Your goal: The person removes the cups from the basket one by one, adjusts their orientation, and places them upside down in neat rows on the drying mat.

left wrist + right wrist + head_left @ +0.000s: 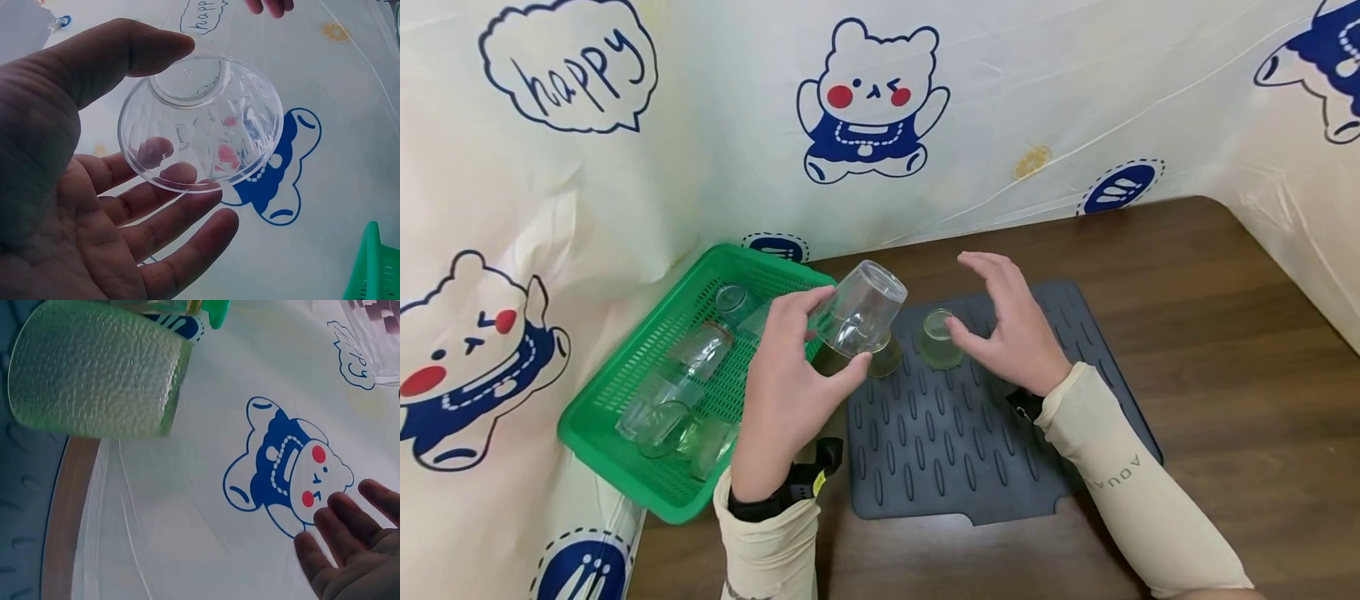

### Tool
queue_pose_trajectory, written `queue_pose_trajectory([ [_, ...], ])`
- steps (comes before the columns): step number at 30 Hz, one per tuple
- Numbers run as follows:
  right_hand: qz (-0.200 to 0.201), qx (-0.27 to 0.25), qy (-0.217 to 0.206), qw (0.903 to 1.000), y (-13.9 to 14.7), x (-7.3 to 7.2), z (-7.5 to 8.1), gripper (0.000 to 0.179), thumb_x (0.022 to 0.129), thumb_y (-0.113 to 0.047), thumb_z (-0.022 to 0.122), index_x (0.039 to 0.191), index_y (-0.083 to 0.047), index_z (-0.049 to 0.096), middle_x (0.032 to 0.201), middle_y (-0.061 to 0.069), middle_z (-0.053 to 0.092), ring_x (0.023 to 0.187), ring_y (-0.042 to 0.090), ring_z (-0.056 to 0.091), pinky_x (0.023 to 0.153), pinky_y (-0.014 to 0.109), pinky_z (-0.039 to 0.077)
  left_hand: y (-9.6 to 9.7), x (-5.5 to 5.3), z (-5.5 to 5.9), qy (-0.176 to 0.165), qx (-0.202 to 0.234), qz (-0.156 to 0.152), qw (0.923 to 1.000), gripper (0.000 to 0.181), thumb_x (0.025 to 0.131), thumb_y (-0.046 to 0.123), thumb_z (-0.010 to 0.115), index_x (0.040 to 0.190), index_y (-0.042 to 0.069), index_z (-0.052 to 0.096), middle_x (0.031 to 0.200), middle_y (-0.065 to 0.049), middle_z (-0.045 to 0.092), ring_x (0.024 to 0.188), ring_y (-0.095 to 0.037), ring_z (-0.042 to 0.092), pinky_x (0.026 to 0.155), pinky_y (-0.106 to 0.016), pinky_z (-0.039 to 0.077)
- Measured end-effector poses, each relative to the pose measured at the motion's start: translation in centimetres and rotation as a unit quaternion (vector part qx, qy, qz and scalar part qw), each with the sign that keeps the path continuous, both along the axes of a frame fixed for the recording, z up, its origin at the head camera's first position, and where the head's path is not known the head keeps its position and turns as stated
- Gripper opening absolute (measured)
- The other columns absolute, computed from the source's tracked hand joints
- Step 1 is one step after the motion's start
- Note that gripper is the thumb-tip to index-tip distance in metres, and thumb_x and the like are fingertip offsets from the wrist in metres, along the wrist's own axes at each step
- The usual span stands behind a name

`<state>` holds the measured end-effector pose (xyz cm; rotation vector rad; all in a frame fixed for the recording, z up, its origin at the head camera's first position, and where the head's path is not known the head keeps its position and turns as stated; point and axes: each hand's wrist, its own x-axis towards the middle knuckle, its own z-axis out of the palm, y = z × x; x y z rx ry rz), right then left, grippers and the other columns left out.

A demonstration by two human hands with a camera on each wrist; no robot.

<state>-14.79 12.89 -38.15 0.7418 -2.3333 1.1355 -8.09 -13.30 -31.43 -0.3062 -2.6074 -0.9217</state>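
Observation:
My left hand [790, 375] pinches a clear faceted cup [867, 310] between thumb and fingers. It is tilted, base up and away, its wide mouth facing the wrist in the left wrist view. On the grey mat [917, 450] beneath stand an amber-tinted cup [886, 357], partly hidden by the clear one, and a pale green cup [942, 342] with a pebbled surface. Raised beside the green cup, my right hand [1017, 327] holds nothing, its fingers spread and its thumb overlapping the cup's edge in the head view.
A green plastic basket [602, 454] stands left of the mat, with several clear and greenish cups [662, 425] lying in it. The brown wooden table [1240, 350] stretches off to the right. A printed white sheet [1000, 92] hangs behind and at the sides.

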Motion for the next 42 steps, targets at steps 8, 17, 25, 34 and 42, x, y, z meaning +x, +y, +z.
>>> queue_pose_trajectory([
  [8, 0.036, -0.038, -0.015, 0.9985, -0.7, 1.3, 1.7, 0.068, 0.080, -0.011, 0.071, 0.141, -0.001, 0.041, 0.140, 0.012, 0.041, 0.123, 0.027, 0.041, 0.100, 0.046, 0.035, 0.2, 0.1, 0.1, -0.007, -0.011, -0.002, 0.9999, 0.073, 0.074, 0.035, 0.079, 0.137, 0.021, 0.047, 0.132, 0.003, 0.044, 0.103, -0.015, 0.052, 0.080, -0.035, 0.051],
  [17, 0.113, -0.092, -0.018, 0.9892, -1.3, 2.5, 3.7, 0.066, 0.077, 0.003, 0.069, 0.136, 0.011, 0.040, 0.133, 0.018, 0.043, 0.118, 0.028, 0.045, 0.097, 0.047, 0.037, 0.5, 0.2, 0.2, -0.010, -0.047, -0.017, 0.9987, 0.072, 0.075, 0.033, 0.079, 0.138, 0.019, 0.047, 0.134, 0.000, 0.043, 0.100, -0.017, 0.052, 0.074, -0.034, 0.052],
  [25, 0.165, -0.122, -0.025, 0.9785, -1.3, 2.4, 3.6, 0.070, 0.074, 0.008, 0.069, 0.137, 0.013, 0.037, 0.136, 0.019, 0.041, 0.120, 0.037, 0.044, 0.096, 0.052, 0.038, 0.8, 0.2, 0.1, -0.012, -0.072, -0.029, 0.9969, 0.073, 0.074, 0.032, 0.080, 0.138, 0.020, 0.047, 0.135, 0.000, 0.042, 0.099, -0.017, 0.052, 0.067, -0.034, 0.052],
  [34, 0.203, -0.122, -0.033, 0.9709, -1.3, 2.3, 3.6, 0.072, 0.074, 0.006, 0.069, 0.138, 0.012, 0.037, 0.138, 0.018, 0.041, 0.120, 0.036, 0.044, 0.094, 0.051, 0.041, 1.2, 0.1, -0.2, -0.018, -0.091, -0.056, 0.9941, 0.072, 0.073, 0.029, 0.080, 0.137, 0.020, 0.048, 0.135, 0.001, 0.043, 0.100, -0.016, 0.051, 0.070, -0.033, 0.051],
  [42, 0.199, -0.094, -0.025, 0.9752, -1.3, 2.4, 3.7, 0.062, 0.076, 0.004, 0.069, 0.133, 0.011, 0.046, 0.130, 0.021, 0.048, 0.117, 0.029, 0.047, 0.096, 0.045, 0.040, 1.6, 0.0, -0.5, -0.022, -0.103, -0.080, 0.9912, 0.071, 0.072, 0.027, 0.081, 0.135, 0.019, 0.050, 0.131, 0.001, 0.044, 0.100, -0.014, 0.050, 0.071, -0.032, 0.050],
])
